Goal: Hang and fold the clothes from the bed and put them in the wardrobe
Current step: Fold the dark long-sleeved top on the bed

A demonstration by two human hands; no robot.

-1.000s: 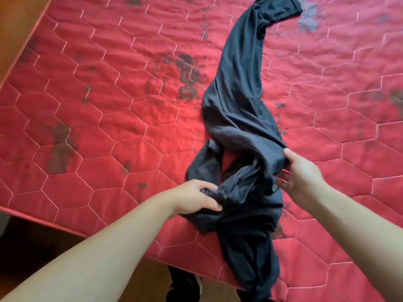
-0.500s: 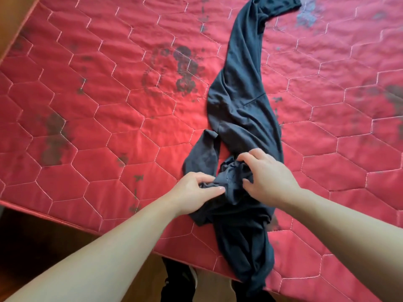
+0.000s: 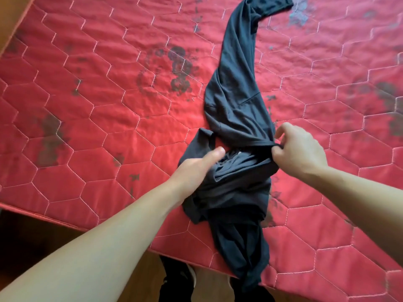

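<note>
**Dark garment bunched on the red mattress**

The left hand's (image 3: 196, 168) fingers were buried in the folds, so its grip could not be told. The dark garment (image 3: 236, 110) lay twisted along the mattress (image 3: 91, 118), its lower end hanging over the edge. The right hand (image 3: 298, 149) pinched a fabric edge between thumb and curled fingers.

Soft daylight falls evenly on the red mattress (image 3: 91, 118) before me, brighter toward the far right, where its sheen washes pale. My left hand (image 3: 196, 168) is smeared with motion blur; my right hand (image 3: 298, 149) is sharper. The wide lens bows the edges, and the floor (image 3: 26, 232) near left sinks into dark shadow.
</note>
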